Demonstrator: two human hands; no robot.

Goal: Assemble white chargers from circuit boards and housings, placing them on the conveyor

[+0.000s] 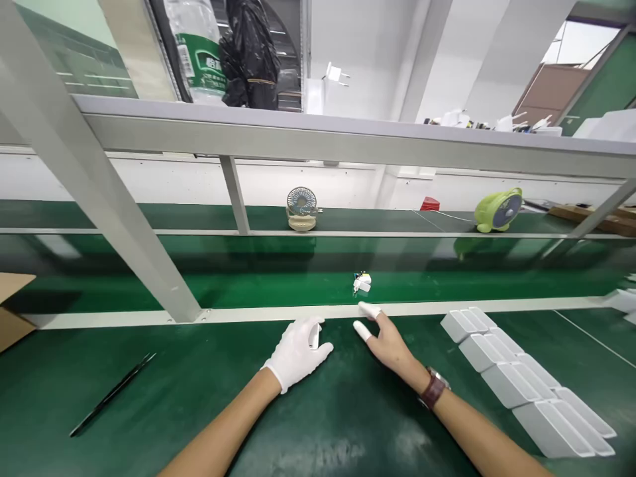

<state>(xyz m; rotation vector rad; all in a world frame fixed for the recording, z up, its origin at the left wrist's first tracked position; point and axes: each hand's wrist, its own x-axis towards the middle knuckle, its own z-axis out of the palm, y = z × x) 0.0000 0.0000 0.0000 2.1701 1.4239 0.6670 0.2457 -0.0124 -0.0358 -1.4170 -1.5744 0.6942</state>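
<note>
My left hand (297,351), in a white glove, rests on the green mat (199,411) with its fingers curled around a small white part (314,336). My right hand (385,339) is bare except for white finger cots on the thumb and forefinger; its fingers are apart and hold nothing. It reaches toward the white rail (248,314) at the conveyor's near edge. A small white part with wires (362,283) lies on the green conveyor belt (278,285) just beyond the right fingertips.
A row of white plastic housings (521,381) lies at the right. Black tweezers (112,394) lie at the left, with a cardboard box (12,305) at the far left. A slanted metal post (99,185) crosses. Two small fans (301,209) (497,209) stand behind the belt.
</note>
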